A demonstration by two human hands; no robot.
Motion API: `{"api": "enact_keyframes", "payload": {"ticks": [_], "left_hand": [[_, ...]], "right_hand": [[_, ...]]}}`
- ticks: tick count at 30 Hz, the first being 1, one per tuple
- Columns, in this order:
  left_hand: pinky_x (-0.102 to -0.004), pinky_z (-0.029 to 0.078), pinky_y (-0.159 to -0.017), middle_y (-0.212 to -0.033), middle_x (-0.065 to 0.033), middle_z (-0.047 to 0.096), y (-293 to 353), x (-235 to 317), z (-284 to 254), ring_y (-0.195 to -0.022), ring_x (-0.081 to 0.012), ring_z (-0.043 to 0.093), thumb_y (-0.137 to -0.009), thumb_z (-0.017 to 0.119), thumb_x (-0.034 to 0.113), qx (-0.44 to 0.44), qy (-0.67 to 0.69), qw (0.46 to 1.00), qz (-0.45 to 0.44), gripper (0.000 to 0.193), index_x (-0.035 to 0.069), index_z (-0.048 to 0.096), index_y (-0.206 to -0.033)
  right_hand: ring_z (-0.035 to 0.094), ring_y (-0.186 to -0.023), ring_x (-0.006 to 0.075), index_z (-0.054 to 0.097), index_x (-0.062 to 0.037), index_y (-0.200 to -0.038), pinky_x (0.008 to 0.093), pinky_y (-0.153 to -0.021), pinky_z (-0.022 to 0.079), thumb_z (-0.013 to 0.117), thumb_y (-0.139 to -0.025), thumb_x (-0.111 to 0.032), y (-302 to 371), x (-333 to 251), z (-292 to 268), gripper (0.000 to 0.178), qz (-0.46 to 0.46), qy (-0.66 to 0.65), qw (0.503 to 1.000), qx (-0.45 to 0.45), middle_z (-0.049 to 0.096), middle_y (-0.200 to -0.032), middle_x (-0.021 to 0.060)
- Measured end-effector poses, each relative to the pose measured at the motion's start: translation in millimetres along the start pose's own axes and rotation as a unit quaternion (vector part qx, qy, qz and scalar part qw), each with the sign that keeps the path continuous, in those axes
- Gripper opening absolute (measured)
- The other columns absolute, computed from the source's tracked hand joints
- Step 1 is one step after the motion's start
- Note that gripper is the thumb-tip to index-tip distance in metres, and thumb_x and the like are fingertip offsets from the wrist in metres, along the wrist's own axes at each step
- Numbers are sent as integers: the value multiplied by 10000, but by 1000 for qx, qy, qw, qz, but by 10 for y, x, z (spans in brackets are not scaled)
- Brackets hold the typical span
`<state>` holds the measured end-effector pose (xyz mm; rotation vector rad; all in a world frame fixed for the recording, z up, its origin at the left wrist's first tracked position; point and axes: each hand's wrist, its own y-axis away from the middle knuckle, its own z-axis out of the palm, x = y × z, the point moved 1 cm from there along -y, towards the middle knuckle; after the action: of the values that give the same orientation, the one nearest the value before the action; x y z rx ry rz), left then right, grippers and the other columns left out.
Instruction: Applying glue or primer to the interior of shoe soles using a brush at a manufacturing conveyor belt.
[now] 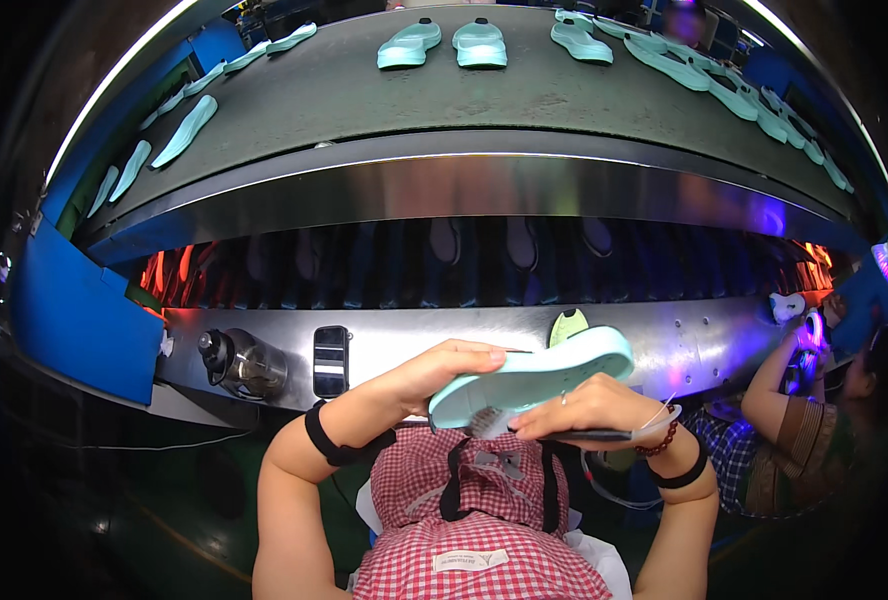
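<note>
A light turquoise shoe sole [574, 355] is held up, tilted, in front of my chest. My left hand [432, 375] is closed around its left end, with the thumb along the upper edge. My right hand [596, 408] is closed on a brush [486, 422], which has grey bristles and a dark handle running back under the palm. The bristles are at the sole's inner face near its lower left end, touching it or very near. Behind the sole, a lime-green sole-like piece [567, 325] shows in part on the metal bench; the rest is hidden.
A metal bench [444, 335] bears a dark see-through bottle [249, 365] and a black phone [331, 360]. Beyond it, a dark conveyor belt [344, 105] carries several turquoise soles [480, 45]. To the right, another person's arm [769, 375] works near a white piece [786, 306].
</note>
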<state>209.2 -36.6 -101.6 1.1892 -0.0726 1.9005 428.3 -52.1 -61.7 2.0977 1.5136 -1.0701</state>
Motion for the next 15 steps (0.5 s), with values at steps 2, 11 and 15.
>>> {"api": "enact_keyframes", "payload": {"ticks": [2, 11, 15], "left_hand": [[-304, 448, -845, -1120, -151, 547, 45, -17, -18, -967, -196, 567, -837, 539, 240, 19, -31, 999, -7, 461, -27, 459, -1205], [-279, 501, -740, -1077, -150, 566, 117, 16, -63, -887, -175, 594, -868, 505, 239, 25, 29, 999, 1, 431, -18, 457, -1210], [-272, 487, -780, -1085, -145, 562, 133, -15, -98, -924, -180, 586, -870, 502, 245, 54, -44, 997, 27, 436, -17, 452, -1215]], "right_hand": [[614, -862, 246, 599, -103, -1002, 304, -672, 498, 598, -697, -27, -23, 16, -9, 314, -66, 56, 996, -20, 615, -1038, 57], [618, -832, 246, 613, -115, -954, 310, -679, 497, 580, -688, -28, 27, -80, -148, 282, 24, 96, 994, -56, 621, -1010, 69], [617, -842, 249, 615, -96, -964, 310, -720, 496, 610, -712, -64, 147, 184, -103, 254, 60, 55, 996, 31, 632, -965, 76]]}}
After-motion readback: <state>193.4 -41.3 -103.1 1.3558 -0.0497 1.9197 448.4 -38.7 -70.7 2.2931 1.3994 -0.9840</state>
